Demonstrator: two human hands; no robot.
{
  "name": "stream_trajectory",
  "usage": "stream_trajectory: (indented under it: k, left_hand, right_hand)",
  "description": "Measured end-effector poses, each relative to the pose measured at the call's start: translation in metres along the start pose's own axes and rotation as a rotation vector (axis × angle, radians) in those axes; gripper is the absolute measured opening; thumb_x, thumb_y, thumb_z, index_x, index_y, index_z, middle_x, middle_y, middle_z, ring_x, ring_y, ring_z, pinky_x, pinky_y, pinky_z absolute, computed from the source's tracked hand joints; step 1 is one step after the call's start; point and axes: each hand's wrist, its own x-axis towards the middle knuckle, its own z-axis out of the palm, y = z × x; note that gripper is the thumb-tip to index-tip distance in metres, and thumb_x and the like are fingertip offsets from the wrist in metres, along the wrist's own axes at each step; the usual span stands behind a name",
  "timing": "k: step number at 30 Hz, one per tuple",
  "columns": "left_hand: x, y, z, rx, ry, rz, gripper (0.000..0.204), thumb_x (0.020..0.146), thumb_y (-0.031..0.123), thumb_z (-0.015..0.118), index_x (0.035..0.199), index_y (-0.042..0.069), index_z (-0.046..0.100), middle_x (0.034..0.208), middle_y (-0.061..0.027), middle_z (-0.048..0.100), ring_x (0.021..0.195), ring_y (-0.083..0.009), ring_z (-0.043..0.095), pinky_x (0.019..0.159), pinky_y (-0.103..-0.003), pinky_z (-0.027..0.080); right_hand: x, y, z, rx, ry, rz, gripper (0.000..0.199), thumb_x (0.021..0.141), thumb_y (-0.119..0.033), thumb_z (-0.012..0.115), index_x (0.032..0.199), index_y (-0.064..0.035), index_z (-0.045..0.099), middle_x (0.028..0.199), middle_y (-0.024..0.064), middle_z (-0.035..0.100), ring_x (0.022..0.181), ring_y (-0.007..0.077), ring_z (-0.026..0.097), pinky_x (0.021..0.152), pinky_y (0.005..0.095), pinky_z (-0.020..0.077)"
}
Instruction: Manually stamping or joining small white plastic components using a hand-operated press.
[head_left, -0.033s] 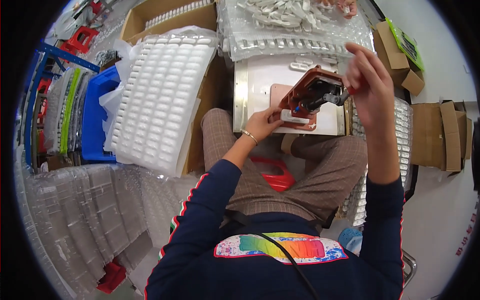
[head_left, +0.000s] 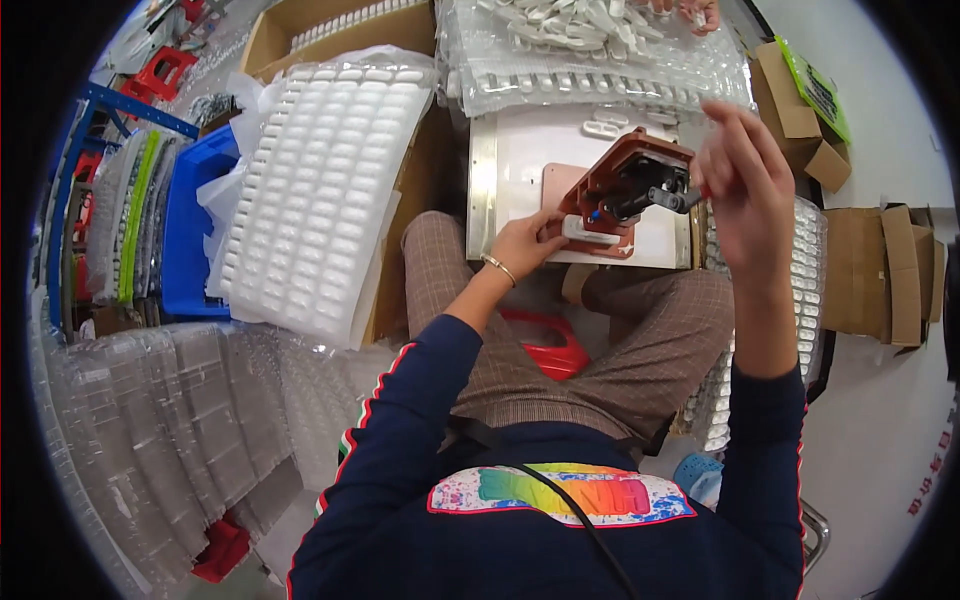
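A reddish-brown hand press [head_left: 625, 170] with a black toggle clamp stands on the white work board [head_left: 520, 140]. At its near edge lies a long white plastic piece [head_left: 590, 231], its left end between the thumb and fingers of my left hand [head_left: 525, 245]. Just right of the press, my right hand [head_left: 745, 180] is raised with the index finger stretched out and the others loosely bent. The red-tipped clamp lever [head_left: 690, 200] ends against that hand's palm side, and no fingers are seen wrapped around it.
Several loose white pieces [head_left: 605, 125] lie behind the press, and more are heaped on bubble wrap [head_left: 490, 95] beyond. Another person's hand [head_left: 700, 14] shows at the top. A tray of white pieces [head_left: 320, 190] leans on a carton at left; cardboard boxes [head_left: 870, 270] stand at right.
My right hand has shifted slightly right and down beside the lever. My left hand stays on the white plastic piece.
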Motion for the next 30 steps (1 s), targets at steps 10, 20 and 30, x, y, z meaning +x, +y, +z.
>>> stream_trajectory:
  k: [10, 20, 30]
  left_hand:
    - [0.012, -0.004, 0.001, -0.021, 0.018, 0.036, 0.040, 0.080, 0.026, 0.077, 0.116, 0.012, 0.067, 0.062, -0.0075, 0.059, 0.056, -0.0202, 0.060, 0.056, -0.035, 0.049]
    - [0.003, 0.004, 0.001, -0.061, 0.007, -0.069, 0.040, 0.082, 0.021, 0.077, 0.118, 0.008, 0.066, 0.062, -0.0051, 0.060, 0.051, -0.0134, 0.059, 0.053, -0.029, 0.049]
    - [0.003, 0.005, 0.000, -0.079, -0.012, -0.062, 0.039, 0.083, 0.019, 0.077, 0.119, 0.009, 0.067, 0.059, -0.0027, 0.056, 0.050, -0.0103, 0.057, 0.051, -0.028, 0.048]
  right_hand:
    - [-0.052, 0.082, 0.002, -1.020, -0.183, -0.860, 0.031, 0.073, -0.002, 0.066, 0.101, -0.0100, 0.074, 0.073, -0.0008, 0.057, 0.071, 0.0178, 0.055, 0.086, 0.0360, 0.0482]
    - [-0.057, 0.043, 0.009, -0.980, -0.218, -0.632, 0.030, 0.082, -0.002, 0.064, 0.110, -0.0097, 0.072, 0.066, -0.0007, 0.052, 0.065, 0.0159, 0.053, 0.069, 0.0289, 0.0477]
    - [0.068, 0.023, -0.030, -0.214, 0.004, -0.047, 0.030, 0.103, -0.019, 0.051, 0.121, 0.0000, 0.065, 0.069, -0.0013, 0.052, 0.052, 0.0064, 0.049, 0.057, 0.0183, 0.0446]
